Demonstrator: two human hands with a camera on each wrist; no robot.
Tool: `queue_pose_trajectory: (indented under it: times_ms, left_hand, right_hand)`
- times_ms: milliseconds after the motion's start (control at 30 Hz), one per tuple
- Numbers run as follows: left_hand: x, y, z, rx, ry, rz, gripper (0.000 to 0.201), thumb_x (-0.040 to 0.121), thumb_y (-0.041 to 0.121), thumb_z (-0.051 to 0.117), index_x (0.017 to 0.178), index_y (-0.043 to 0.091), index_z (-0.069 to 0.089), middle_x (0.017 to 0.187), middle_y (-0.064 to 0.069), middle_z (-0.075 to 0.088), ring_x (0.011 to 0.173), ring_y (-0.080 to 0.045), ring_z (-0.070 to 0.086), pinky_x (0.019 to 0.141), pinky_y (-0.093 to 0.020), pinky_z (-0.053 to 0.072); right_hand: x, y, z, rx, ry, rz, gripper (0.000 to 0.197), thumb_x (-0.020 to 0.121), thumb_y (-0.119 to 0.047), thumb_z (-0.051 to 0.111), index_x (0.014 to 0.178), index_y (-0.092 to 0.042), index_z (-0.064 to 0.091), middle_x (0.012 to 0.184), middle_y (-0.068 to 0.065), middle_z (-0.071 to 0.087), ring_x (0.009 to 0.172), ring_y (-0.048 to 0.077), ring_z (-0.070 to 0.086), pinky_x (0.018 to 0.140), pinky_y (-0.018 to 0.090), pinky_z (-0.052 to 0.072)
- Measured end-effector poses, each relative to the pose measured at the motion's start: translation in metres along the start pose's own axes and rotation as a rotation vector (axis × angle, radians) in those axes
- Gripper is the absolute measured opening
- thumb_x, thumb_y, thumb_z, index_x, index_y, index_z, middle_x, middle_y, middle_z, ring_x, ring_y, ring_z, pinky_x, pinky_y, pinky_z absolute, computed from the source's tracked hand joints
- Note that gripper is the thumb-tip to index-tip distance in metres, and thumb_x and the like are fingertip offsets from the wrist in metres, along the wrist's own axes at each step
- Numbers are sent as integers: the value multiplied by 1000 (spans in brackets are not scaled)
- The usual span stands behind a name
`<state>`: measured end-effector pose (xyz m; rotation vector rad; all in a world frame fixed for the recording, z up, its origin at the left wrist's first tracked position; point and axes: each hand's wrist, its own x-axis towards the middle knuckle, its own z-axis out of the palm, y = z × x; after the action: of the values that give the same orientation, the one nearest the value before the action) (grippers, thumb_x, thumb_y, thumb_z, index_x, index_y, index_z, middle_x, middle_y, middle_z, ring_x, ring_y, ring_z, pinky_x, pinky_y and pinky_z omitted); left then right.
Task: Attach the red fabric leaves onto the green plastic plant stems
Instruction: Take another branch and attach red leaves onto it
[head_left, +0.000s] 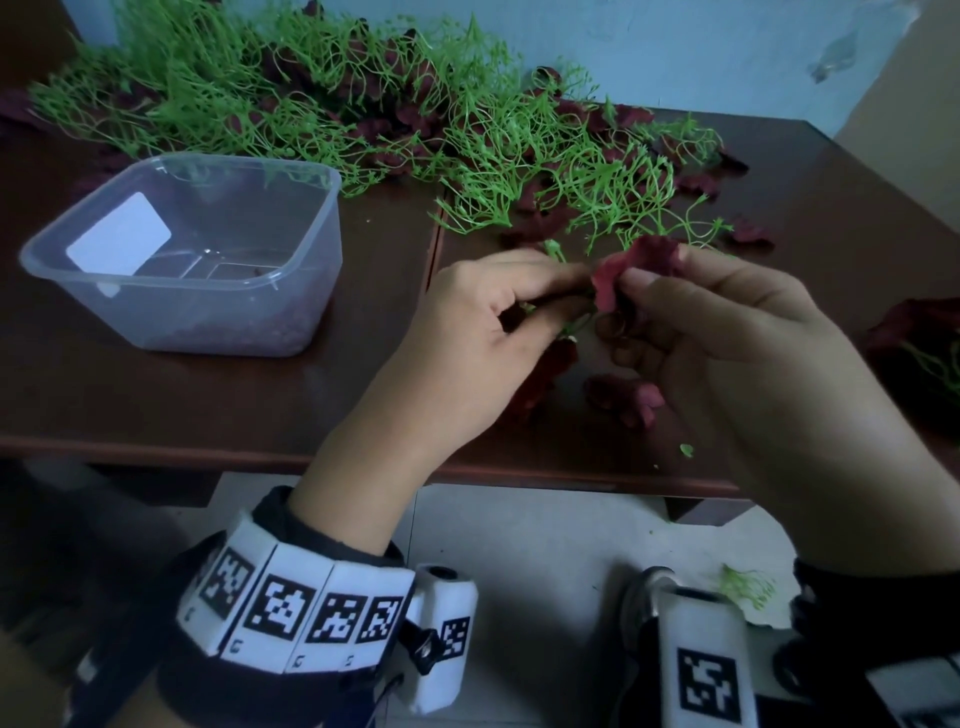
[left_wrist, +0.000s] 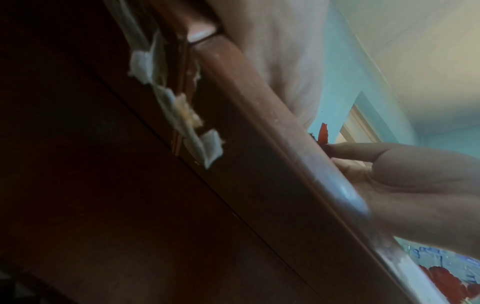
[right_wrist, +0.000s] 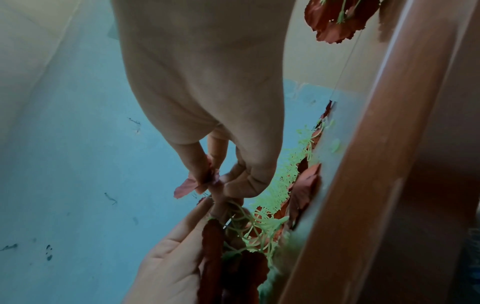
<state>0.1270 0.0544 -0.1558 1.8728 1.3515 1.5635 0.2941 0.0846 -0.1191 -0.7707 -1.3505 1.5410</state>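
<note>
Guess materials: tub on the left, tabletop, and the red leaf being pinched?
Tub: likely clear plastic, see-through walls, glossy rim.
Tabletop: looks like dark brown lacquered wood or veneer, soft sheen; cannot tell which.
Red leaf: appears fabric, matte, crumpling between both hands' fingers.

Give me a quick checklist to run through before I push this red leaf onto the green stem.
1. Right hand pinches the red leaf: ok.
2. Left hand holds the green stem: ok, though mostly hidden by fingers.
3. Leaf and stem tip lined up: cannot tell, the meeting point is covered.
4. Both hands raised above the table, free to work: ok.
5. More loose leaves within reach: ok.
6. Clear tub out of the way, to the left: ok.
</note>
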Motion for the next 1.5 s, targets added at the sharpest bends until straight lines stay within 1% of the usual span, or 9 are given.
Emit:
queue_pose_trajectory:
  times_ms: [300, 400, 500, 633, 733, 933, 1100, 1300, 1500]
  left_hand:
    - [-2, 1, -1, 52, 97, 7, 9, 87, 5, 75, 95, 7, 80, 95, -1, 76, 90, -9, 72, 80, -24, 57]
    - [-4, 6, -1, 25, 99, -57, 6, 87, 13, 80, 93, 14, 78, 88, 4, 77, 83, -7, 74, 75, -21, 58]
    - [-4, 8, -1, 43, 70, -60, 7, 87, 12, 78, 94, 12, 76, 89, 4, 75, 85, -9, 73, 76, -23, 58]
    - [-4, 8, -2, 31, 2, -79, 7, 91, 12, 73, 98, 12, 72, 91, 4, 72, 89, -15, 71, 80, -34, 57]
    - [-3, 9, -3, 2, -31, -90, 8, 94, 10, 71, 101, 12, 70, 93, 2, 71, 93, -16, 69, 84, -35, 56]
    - [-1, 10, -5, -44, -97, -118, 9, 99, 10, 65, 106, 14, 69, 95, 5, 69, 90, -3, 64, 80, -16, 47]
    - [-2, 8, -4, 6, -48, -156, 16, 98, 15, 66, 112, 15, 74, 100, 4, 75, 97, -9, 69, 85, -28, 55]
    - [-1, 7, -3, 8, -80, -182, 8, 102, 20, 61, 108, 17, 66, 97, 10, 70, 94, -5, 66, 83, -28, 53]
    - [-1, 8, -5, -96, -46, -151, 8, 100, 11, 63, 105, 13, 68, 96, 0, 74, 93, -9, 69, 80, -23, 54]
  right_hand:
    - [-5, 0, -3, -459, -21, -124, 14, 96, -14, 64, 90, -9, 76, 88, 24, 72, 73, 23, 62, 74, 59, 54]
    - [-5, -1, -6, -434, -6, -102, 14, 95, -11, 65, 89, -13, 77, 84, 17, 75, 76, 27, 72, 70, 47, 61]
    - [-2, 1, -7, -387, -5, -86, 11, 93, -10, 67, 91, -12, 78, 85, 16, 76, 79, 41, 71, 71, 47, 62]
    - [0, 4, -7, -248, -14, -14, 7, 89, -10, 69, 88, -9, 76, 80, 16, 74, 63, 19, 66, 54, 26, 52]
    - [2, 6, -8, -167, -9, 43, 7, 87, -10, 68, 85, -10, 74, 76, 9, 73, 71, 19, 68, 66, 34, 58]
    - [2, 3, -9, -85, -48, 64, 8, 87, -14, 67, 90, -9, 73, 83, 14, 65, 70, 22, 56, 61, 32, 43]
    - [2, 2, -8, -132, -47, -50, 16, 87, -20, 67, 94, -7, 71, 85, 23, 63, 80, 32, 52, 77, 50, 42]
    - [2, 3, -7, -218, -27, -42, 11, 92, -13, 63, 92, -7, 72, 87, 19, 73, 71, 24, 64, 66, 43, 53]
    - [3, 10, -4, -14, -58, 109, 21, 86, -17, 68, 100, -1, 70, 94, 19, 64, 91, 31, 54, 81, 45, 37]
